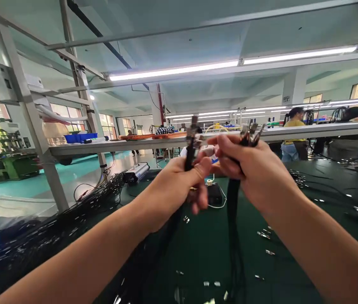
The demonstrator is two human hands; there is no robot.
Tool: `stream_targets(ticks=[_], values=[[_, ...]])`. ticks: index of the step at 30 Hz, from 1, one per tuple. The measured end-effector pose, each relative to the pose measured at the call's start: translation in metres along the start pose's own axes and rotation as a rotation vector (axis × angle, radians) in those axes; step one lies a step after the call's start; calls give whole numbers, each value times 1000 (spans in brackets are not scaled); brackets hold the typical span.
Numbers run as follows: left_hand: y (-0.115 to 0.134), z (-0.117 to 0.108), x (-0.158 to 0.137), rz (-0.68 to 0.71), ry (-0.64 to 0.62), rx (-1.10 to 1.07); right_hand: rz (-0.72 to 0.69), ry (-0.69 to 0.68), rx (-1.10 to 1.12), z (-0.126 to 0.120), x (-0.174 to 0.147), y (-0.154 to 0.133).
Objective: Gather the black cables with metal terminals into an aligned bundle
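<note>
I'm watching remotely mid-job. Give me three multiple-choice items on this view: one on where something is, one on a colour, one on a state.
1. Where does the pile of loose black cables lie?
A. on the table to the person's left
B. on the overhead shelf
C. on the floor under the window

2. What colour is the table mat?
A. red
B. dark green
C. white

3. How is the right hand?
A. open and flat on the table
B. closed around a bundle of cables with metal ends up
C. out of view

Answers:
1 A: the cable pile spreads along the left side of the table.
2 B: the mat shows dark green between the arms.
3 B: the right hand grips the bundle, while the left hand holds another cable.
</note>
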State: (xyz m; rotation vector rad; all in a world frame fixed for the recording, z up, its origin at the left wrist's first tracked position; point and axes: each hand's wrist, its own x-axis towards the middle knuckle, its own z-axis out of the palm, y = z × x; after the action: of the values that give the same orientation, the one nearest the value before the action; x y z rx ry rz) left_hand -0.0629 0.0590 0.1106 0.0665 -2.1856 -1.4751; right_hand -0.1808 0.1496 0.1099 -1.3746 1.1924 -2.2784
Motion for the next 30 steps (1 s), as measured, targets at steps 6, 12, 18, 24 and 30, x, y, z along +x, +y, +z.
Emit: stream_targets(ticks=[6,12,18,24,30], values=[[-1,9,9,44,-111,-151,-97,11,-121,13,11,-17],[1,-42,8,168,265,-485,271,-349,-194,-24,-54,44],[-31,-95,9,55,445,-868,760,-463,-319,-38,-100,97],[-61,-114,9,69,543,-886,687,-419,-108,-33,-93,71],[-71,-117,-2,33,652,-705,645,-289,-54,-56,-116,132]])
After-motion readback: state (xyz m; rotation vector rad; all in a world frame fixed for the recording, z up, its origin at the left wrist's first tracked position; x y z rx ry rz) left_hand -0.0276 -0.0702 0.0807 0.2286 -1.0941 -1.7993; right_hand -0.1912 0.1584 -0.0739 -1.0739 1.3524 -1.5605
